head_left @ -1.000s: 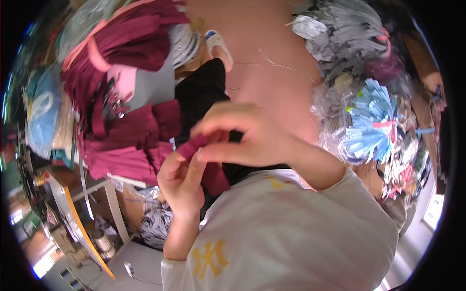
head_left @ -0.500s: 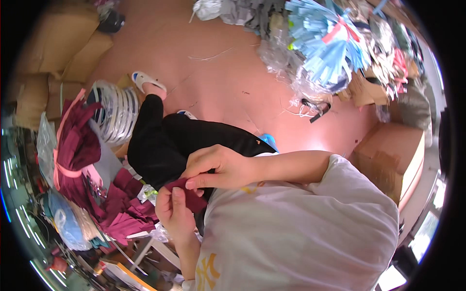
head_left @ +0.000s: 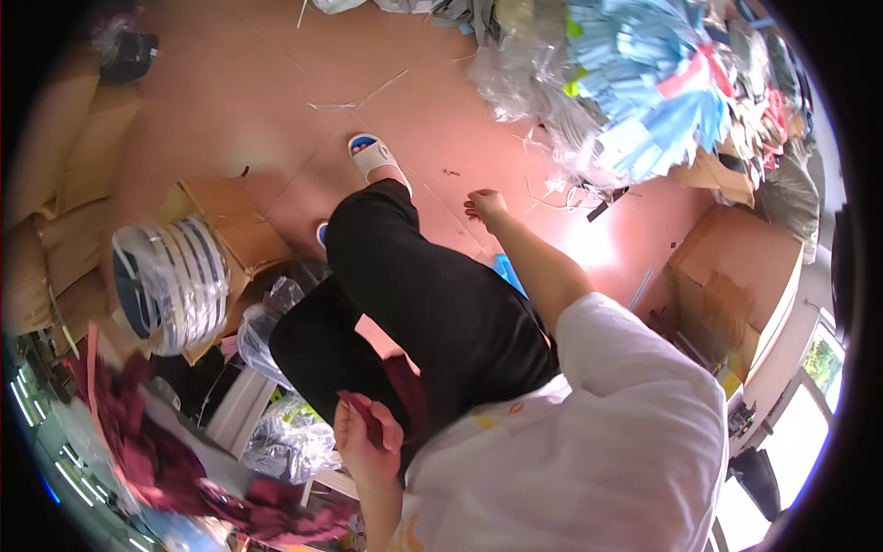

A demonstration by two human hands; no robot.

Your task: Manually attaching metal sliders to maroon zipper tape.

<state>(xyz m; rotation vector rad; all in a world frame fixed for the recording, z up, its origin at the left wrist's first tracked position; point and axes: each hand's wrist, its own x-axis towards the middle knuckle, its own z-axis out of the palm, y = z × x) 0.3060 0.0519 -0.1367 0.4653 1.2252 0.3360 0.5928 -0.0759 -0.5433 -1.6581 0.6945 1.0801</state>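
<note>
Left hand grips maroon strip.

Person's own body, seen from above. Left hand: raised close to the white-sleeved torso, forearm entering from the lower edge, fingers curled in a closed grip on a dark red fabric piece; thumb lies across the piece. Right arm: extended away from the torso, bare from the short sleeve outward, elbow nearly straight, passing over the bent knee in black trousers. Right hand: far beyond the red piece, low toward the floor, fingers apparently loose and parted, holding nothing as far as the distorted view allows.
</note>
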